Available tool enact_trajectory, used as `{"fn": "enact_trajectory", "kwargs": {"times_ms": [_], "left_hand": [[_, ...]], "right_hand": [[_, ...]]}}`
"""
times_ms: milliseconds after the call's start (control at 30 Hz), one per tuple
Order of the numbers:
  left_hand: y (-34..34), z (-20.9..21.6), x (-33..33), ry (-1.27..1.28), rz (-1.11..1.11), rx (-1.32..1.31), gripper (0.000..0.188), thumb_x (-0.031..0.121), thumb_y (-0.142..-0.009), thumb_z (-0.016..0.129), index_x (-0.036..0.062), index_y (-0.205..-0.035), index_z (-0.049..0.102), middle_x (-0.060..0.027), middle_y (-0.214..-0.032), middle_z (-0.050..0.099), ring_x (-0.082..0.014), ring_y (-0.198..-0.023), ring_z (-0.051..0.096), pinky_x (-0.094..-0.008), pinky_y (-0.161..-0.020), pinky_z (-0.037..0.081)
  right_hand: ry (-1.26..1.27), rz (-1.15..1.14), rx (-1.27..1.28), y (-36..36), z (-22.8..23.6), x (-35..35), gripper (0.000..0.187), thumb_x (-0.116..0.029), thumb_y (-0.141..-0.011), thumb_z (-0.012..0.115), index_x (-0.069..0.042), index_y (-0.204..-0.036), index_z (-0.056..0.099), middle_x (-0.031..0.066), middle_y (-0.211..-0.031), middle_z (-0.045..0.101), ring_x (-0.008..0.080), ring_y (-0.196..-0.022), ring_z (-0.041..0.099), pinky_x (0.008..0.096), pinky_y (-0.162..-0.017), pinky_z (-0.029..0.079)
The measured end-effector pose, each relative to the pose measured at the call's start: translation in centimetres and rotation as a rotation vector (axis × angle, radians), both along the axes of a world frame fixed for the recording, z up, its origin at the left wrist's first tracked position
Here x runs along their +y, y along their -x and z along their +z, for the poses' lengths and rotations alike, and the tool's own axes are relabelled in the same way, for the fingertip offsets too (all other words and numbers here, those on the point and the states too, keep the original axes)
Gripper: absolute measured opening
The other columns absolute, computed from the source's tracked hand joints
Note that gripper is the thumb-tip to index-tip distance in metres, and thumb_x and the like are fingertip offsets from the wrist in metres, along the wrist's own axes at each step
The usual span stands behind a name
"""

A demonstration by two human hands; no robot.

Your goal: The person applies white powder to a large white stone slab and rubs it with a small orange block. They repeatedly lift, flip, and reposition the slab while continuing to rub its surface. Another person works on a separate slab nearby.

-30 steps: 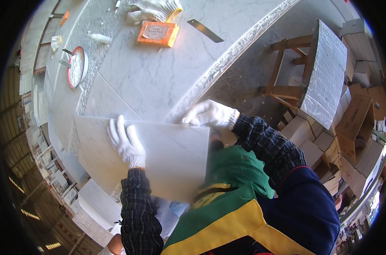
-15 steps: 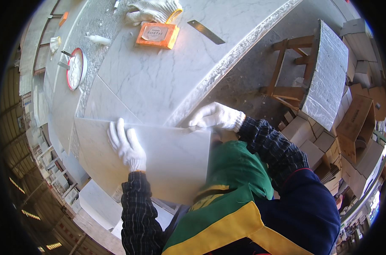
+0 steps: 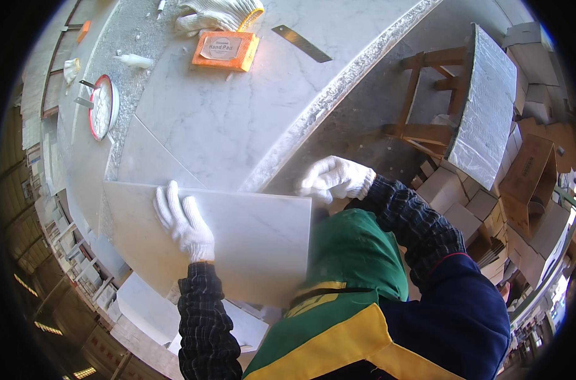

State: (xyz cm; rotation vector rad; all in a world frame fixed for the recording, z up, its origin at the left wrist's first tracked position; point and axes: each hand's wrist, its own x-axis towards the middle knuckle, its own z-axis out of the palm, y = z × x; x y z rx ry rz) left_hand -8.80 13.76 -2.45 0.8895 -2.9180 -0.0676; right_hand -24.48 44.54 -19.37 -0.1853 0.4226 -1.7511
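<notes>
A pale, grey-veined stone tile (image 3: 256,247) lies in front of me, its near part hanging past the slab beneath. My left hand (image 3: 185,221), in a white knit glove, rests flat on the tile's left part with fingers stretched out. By the far right corner of the tile is my right hand (image 3: 335,177), gloved the same way. Its fingers are curled together at the tile's edge; whatever is in them is hidden. A larger marble slab (image 3: 218,120) extends beyond the tile, with a rough, chipped edge on its right.
On the slab lie an orange hand pad (image 3: 247,54), a white glove (image 3: 215,14) and a metal scraper blade (image 3: 302,43). Farther left are a red-rimmed bowl of white paste (image 3: 103,114) and a white bottle (image 3: 134,61). A wooden stand (image 3: 484,107) and cardboard boxes (image 3: 525,183) occupy the right.
My right hand has moved right along the tile's far edge to just past its corner. My left hand still lies on the tile. The whole view has shifted slightly.
</notes>
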Motion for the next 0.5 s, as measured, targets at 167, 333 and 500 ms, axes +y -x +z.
{"fn": "enact_trajectory", "kwargs": {"times_ms": [167, 333, 500], "left_hand": [[-0.4, -0.7, -0.5, 0.040, -0.025, 0.033, 0.049, 0.036, -0.110, 0.047, 0.0102, -0.151, 0.052, -0.0271, -0.159, 0.041, -0.0479, -0.147, 0.034, -0.0590, -0.120, 0.028], [-1.2, -1.3, -1.0, 0.112, -0.068, 0.022, 0.050, 0.041, -0.111, 0.045, 0.0148, -0.153, 0.051, -0.0228, -0.160, 0.041, -0.0464, -0.148, 0.033, -0.0583, -0.123, 0.025], [-1.3, -2.1, -1.7, 0.105, -0.100, 0.135, 0.053, 0.046, -0.110, 0.046, 0.0182, -0.155, 0.048, -0.0197, -0.158, 0.045, -0.0426, -0.149, 0.036, -0.0604, -0.124, 0.022]], "right_hand": [[-0.736, -0.490, 0.938, -2.4, -1.6, -0.5, 0.026, -0.017, -0.102, 0.069, -0.002, -0.123, 0.068, 0.0054, -0.099, 0.072, 0.0157, -0.091, 0.068, 0.0315, -0.080, 0.056], [-1.371, -0.402, 1.116, -6.0, 1.8, -0.1, 0.028, -0.016, -0.105, 0.061, -0.006, -0.131, 0.064, 0.0034, -0.097, 0.071, 0.0208, -0.089, 0.068, 0.0343, -0.082, 0.057], [-0.661, -0.719, -0.455, -15.2, 5.5, 1.7, 0.011, -0.024, -0.107, 0.061, -0.015, -0.112, 0.063, -0.0046, -0.087, 0.055, 0.0094, -0.075, 0.055, 0.0243, -0.067, 0.050]]}}
